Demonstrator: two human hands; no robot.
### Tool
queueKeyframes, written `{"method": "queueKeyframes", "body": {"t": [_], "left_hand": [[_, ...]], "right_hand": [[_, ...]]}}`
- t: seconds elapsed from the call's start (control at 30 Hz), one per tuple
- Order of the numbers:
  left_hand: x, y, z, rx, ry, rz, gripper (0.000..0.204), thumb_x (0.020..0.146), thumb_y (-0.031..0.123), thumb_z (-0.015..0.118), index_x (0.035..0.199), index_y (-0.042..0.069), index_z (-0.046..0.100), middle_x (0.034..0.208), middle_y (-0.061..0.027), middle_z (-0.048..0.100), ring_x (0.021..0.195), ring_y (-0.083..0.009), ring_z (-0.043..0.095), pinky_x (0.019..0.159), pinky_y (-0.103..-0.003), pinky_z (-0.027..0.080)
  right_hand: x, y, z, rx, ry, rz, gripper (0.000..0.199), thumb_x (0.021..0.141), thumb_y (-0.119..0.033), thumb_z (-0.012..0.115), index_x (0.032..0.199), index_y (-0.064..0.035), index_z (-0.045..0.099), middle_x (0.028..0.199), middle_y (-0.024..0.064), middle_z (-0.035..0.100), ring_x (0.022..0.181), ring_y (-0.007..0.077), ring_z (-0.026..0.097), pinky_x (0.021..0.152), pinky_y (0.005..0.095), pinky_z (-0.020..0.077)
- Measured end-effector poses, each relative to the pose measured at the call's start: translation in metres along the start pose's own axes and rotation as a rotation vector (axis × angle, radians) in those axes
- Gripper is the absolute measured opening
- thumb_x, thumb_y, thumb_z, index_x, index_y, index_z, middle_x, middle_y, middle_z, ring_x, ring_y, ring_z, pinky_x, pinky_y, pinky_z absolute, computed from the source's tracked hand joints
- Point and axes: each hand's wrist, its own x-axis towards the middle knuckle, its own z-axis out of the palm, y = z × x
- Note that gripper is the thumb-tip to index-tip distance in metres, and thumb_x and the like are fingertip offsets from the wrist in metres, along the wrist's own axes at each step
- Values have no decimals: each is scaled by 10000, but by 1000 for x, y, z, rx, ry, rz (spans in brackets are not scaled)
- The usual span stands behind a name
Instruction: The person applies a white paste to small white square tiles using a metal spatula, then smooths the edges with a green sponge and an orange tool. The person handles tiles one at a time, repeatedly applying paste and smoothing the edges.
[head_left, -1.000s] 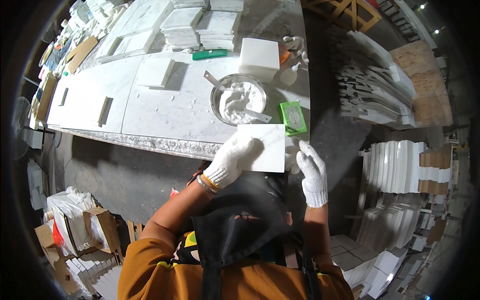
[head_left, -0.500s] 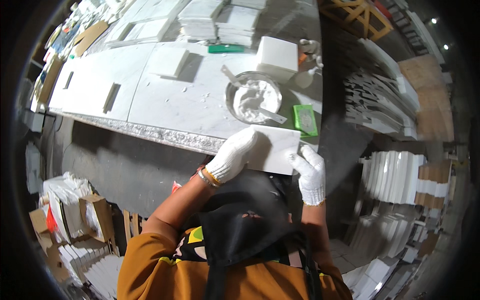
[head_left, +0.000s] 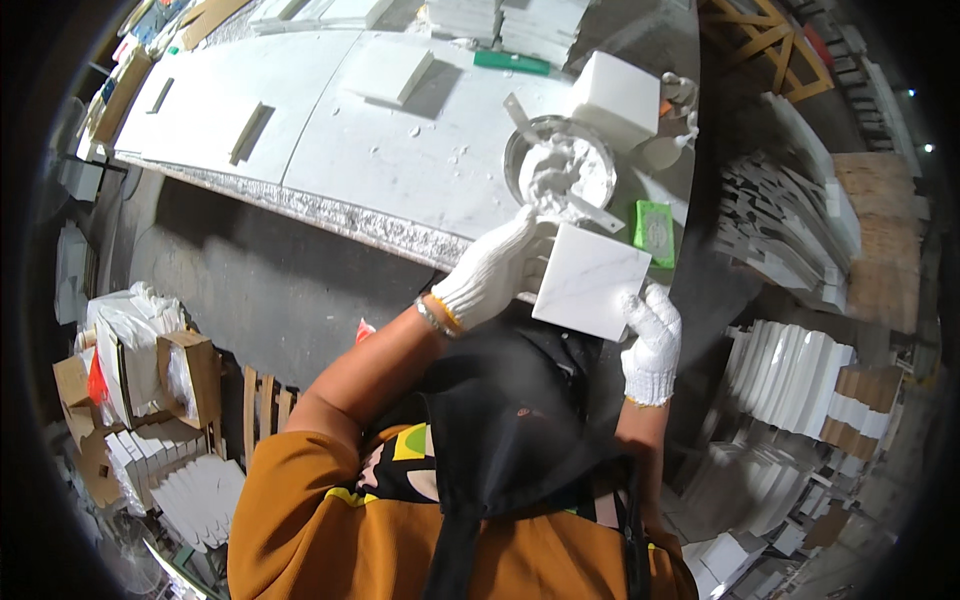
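Note:
A square white marble tile [head_left: 592, 282] with faint grey veins is held tilted off the front edge of the table. My right hand [head_left: 652, 340], in a white knit glove, is closed on its right edge, thumb on the face and other fingers mostly hidden behind. My left hand [head_left: 488, 272], gloved alike, is at the tile's left edge, thumb apart and fingertips partly hidden by the tile. Just beyond stands a metal bowl [head_left: 508, 170] of white paste [head_left: 570, 175], with one flat scraper [head_left: 520, 115] at its far-left rim and another [head_left: 598, 213] at its near-right rim.
A green packet [head_left: 654, 232] lies right of the bowl. Behind it are a white block stack [head_left: 615, 100], a small bottle [head_left: 662, 152] and a green bar [head_left: 511, 62]. More tiles [head_left: 388, 72] rest on the white table [head_left: 370, 190]. Stacked slabs [head_left: 785, 370] stand at right, cartons [head_left: 190, 375] at left.
The tile has turned and tilted, so more of its veined face shows. My left hand has slid off its face to the left edge. The whole view has shifted.

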Motion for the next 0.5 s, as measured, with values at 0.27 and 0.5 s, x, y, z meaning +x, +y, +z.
{"method": "queueKeyframes", "body": {"t": [0.27, 0.5], "left_hand": [[11, -20, 11, -42, 39, 234, 410, 995, 274, 577, 1303, 7, 535, 1285, -51, 568, 1224, -166, 504, 1118, -347, 352], [-11, -17, 2, 170, -56, -93, 416, 937, 298, 660, 1260, 54, 564, 1151, -45, 618, 1019, -161, 614, 874, -308, 491]], "right_hand": [[-1, -1, 7, 44, 86, -49, 327, 883, -57, 625, 1184, 68, 600, 1017, 81, 672, 892, 150, 652, 814, 271, 524], [4, -2, -10, 72, 157, -84, 279, 885, -52, 619, 1145, 50, 617, 1026, 90, 672, 928, 169, 656, 842, 296, 530]]}}
